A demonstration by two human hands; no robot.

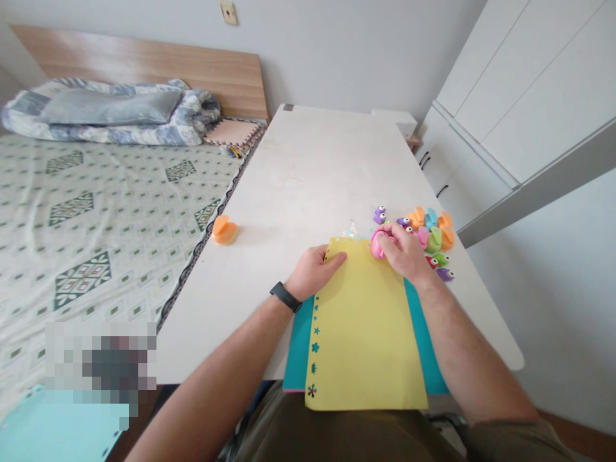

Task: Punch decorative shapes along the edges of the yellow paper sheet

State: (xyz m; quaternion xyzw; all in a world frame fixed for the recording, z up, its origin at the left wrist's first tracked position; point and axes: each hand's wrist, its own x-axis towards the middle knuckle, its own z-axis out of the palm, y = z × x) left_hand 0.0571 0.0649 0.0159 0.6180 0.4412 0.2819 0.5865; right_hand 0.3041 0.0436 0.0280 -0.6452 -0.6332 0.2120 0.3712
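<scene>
My left hand (317,273), with a black band on its wrist, grips the upper left edge of a yellow sheet of paper (368,327), thumb on top. Shapes such as stars, a flower and a crown are cut along the sheet's left edge, and small holes run along its top edge. My right hand (402,250) is closed around a pink craft punch (380,245) at the sheet's upper right corner. Teal paper (428,340) lies beneath the yellow sheet. Small paper scraps (353,229) are scattered just beyond the top edge.
Several craft punches (434,239) in orange, blue, pink, green and purple cluster on the white table (332,167) at right. One orange punch (224,230) stands near the left edge. A bed (120,212) adjoins the table; a light-blue sheet (62,423) lies at lower left.
</scene>
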